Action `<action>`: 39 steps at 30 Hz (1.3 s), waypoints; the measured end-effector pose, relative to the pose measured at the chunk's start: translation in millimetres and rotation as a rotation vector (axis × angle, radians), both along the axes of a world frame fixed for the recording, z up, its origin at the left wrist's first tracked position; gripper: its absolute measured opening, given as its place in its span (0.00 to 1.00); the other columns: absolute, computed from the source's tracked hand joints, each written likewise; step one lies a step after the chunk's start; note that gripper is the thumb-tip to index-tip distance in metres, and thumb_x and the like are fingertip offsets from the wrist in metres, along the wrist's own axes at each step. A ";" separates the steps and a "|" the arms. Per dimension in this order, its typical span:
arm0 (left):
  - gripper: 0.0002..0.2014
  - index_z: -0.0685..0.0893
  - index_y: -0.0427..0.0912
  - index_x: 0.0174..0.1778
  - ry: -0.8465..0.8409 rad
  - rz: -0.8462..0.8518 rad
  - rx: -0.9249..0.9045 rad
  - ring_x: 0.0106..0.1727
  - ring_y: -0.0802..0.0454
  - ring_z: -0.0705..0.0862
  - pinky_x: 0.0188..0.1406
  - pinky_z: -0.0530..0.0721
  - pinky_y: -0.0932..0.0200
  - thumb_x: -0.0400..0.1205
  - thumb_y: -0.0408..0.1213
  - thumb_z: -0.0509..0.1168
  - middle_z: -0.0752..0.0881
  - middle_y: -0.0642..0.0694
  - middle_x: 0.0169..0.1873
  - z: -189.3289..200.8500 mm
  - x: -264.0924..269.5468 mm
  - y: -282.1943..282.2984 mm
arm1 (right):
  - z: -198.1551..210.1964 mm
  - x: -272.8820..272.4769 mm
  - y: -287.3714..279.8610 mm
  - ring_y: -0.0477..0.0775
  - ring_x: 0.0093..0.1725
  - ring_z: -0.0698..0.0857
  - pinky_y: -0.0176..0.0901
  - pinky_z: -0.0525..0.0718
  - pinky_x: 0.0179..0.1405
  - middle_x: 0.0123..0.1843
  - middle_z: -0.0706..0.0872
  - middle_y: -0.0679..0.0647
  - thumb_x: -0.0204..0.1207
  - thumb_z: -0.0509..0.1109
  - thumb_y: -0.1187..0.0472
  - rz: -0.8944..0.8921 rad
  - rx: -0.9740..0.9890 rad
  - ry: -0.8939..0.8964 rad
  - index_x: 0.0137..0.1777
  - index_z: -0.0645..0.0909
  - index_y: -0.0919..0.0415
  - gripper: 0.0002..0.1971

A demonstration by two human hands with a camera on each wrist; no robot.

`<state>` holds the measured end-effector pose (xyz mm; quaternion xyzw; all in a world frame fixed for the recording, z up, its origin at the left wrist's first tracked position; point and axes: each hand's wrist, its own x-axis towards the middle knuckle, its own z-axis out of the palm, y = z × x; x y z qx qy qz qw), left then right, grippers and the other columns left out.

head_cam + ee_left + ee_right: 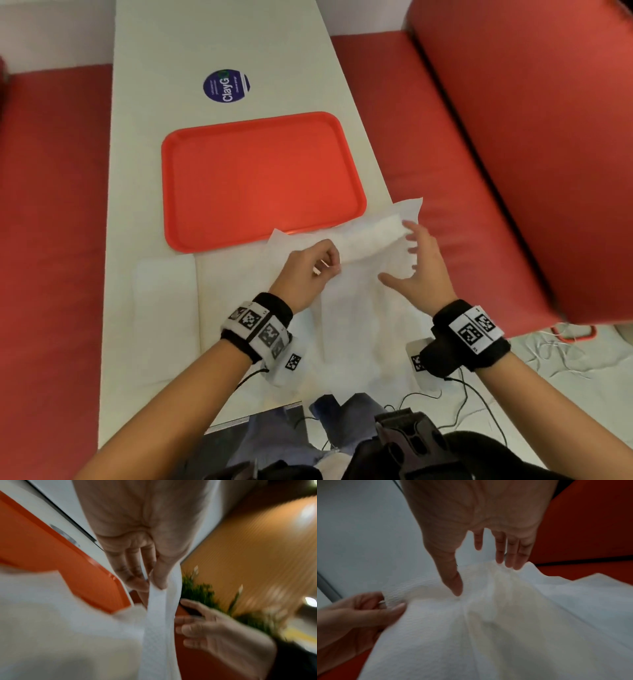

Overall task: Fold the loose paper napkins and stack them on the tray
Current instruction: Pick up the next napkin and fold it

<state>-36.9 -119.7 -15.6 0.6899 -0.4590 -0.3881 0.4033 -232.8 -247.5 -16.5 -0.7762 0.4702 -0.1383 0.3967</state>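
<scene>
Head view: a person's left hand (310,270) pinches a raised fold of a white paper napkin (346,308) between thumb and curled fingers, lifting it above a white table (150,205), just in front of the near edge of an empty red tray (263,181). The right hand (419,270) hovers spread over the napkin's right side, fingers straight and loose, grasping nothing; in the right wrist view its fingertips (517,566) sit at the paper's crumpled far edge and the thumb points down at the central crease. More white napkins (164,294) lie flat on the table to the left, near the tray's corner.
</scene>
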 end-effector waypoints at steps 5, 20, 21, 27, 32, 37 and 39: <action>0.09 0.76 0.38 0.53 0.209 0.130 -0.124 0.38 0.47 0.88 0.36 0.82 0.58 0.81 0.26 0.68 0.90 0.49 0.41 53.4 50.9 23.7 | 27.9 29.3 -4.7 0.48 0.71 0.73 0.48 0.74 0.68 0.71 0.72 0.40 0.59 0.87 0.56 -0.023 0.173 -0.211 0.82 0.54 0.45 0.56; 0.10 0.87 0.37 0.41 0.333 0.419 0.163 0.38 0.47 0.89 0.38 0.83 0.56 0.74 0.39 0.77 0.89 0.44 0.36 23.2 104.4 126.8 | 22.4 134.2 65.8 0.39 0.35 0.88 0.29 0.82 0.38 0.37 0.91 0.48 0.71 0.77 0.71 0.044 0.566 -0.391 0.43 0.87 0.59 0.06; 0.07 0.86 0.36 0.40 0.347 0.461 0.159 0.38 0.48 0.89 0.39 0.83 0.56 0.75 0.36 0.76 0.89 0.43 0.36 16.4 103.5 129.8 | 17.4 135.2 69.0 0.40 0.35 0.88 0.31 0.82 0.37 0.39 0.92 0.50 0.71 0.77 0.69 0.037 0.573 -0.379 0.44 0.88 0.61 0.05; 0.06 0.82 0.35 0.37 0.486 0.515 0.042 0.42 0.50 0.85 0.42 0.85 0.59 0.79 0.28 0.70 0.84 0.45 0.35 13.9 113.1 136.9 | 10.1 136.0 75.9 0.49 0.37 0.90 0.37 0.86 0.36 0.41 0.92 0.56 0.76 0.74 0.64 -0.028 0.567 -0.375 0.48 0.89 0.65 0.05; 0.18 0.83 0.35 0.57 0.870 0.399 -0.056 0.50 0.50 0.87 0.39 0.86 0.53 0.71 0.34 0.70 0.87 0.43 0.51 26.1 111.1 134.4 | 12.2 141.3 78.5 0.55 0.41 0.91 0.44 0.88 0.42 0.45 0.92 0.60 0.78 0.73 0.63 -0.032 0.574 -0.391 0.55 0.86 0.68 0.10; 0.26 0.88 0.39 0.58 0.849 0.285 -0.003 0.62 0.40 0.84 0.56 0.86 0.38 0.79 0.58 0.64 0.82 0.50 0.67 34.0 99.3 126.0 | 11.0 152.2 91.3 0.64 0.47 0.91 0.55 0.89 0.50 0.46 0.92 0.64 0.78 0.73 0.59 0.002 0.599 -0.369 0.56 0.86 0.64 0.10; 0.17 0.88 0.43 0.62 0.724 0.280 -0.012 0.61 0.40 0.85 0.60 0.85 0.38 0.83 0.47 0.62 0.82 0.47 0.68 32.6 96.1 126.5 | 10.7 154.3 96.5 0.62 0.40 0.90 0.51 0.88 0.43 0.42 0.92 0.63 0.78 0.72 0.61 0.013 0.607 -0.362 0.53 0.87 0.64 0.08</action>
